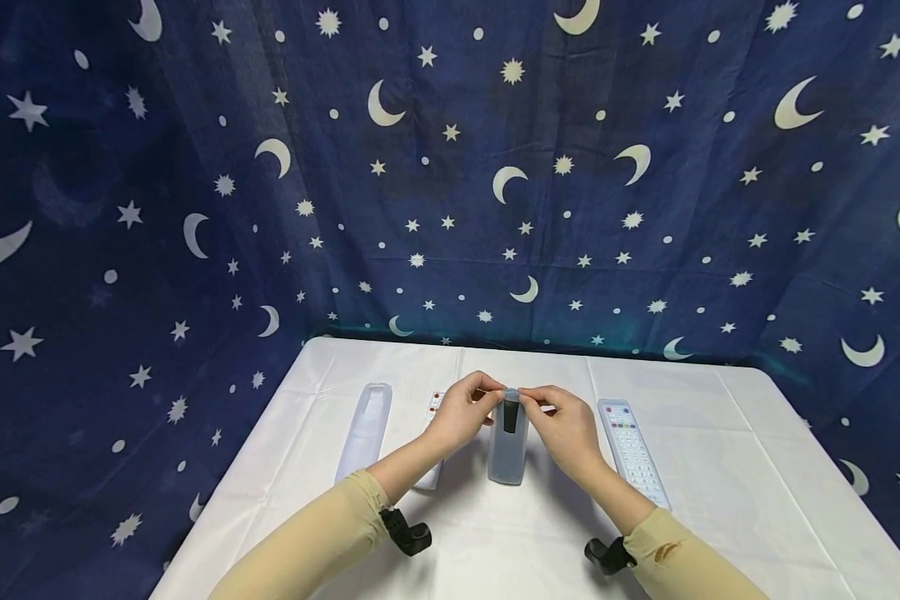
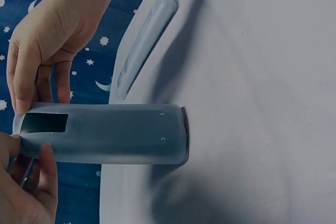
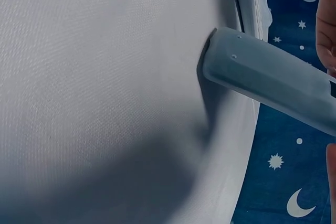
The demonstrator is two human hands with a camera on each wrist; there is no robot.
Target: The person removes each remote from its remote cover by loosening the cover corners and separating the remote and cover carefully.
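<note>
A remote in a grey-blue silicone cover (image 1: pixel 507 446) stands upright on the white table (image 1: pixel 720 467), with a dark rectangular window near its top. My left hand (image 1: pixel 468 408) and right hand (image 1: pixel 562 421) both pinch the cover's top edge from either side. In the left wrist view the covered remote (image 2: pixel 115 132) lies across the frame, my left hand (image 2: pixel 23 192) pinching below its end and my right hand (image 2: pixel 47 40) above. The right wrist view shows the remote's base (image 3: pixel 247 61) resting on the cloth.
An empty translucent cover (image 1: pixel 365 429) lies at the left. A white remote (image 1: pixel 432 406) is partly hidden behind my left wrist. Another white remote (image 1: pixel 633 450) lies to the right. A star-and-moon curtain (image 1: pixel 450 167) surrounds the table.
</note>
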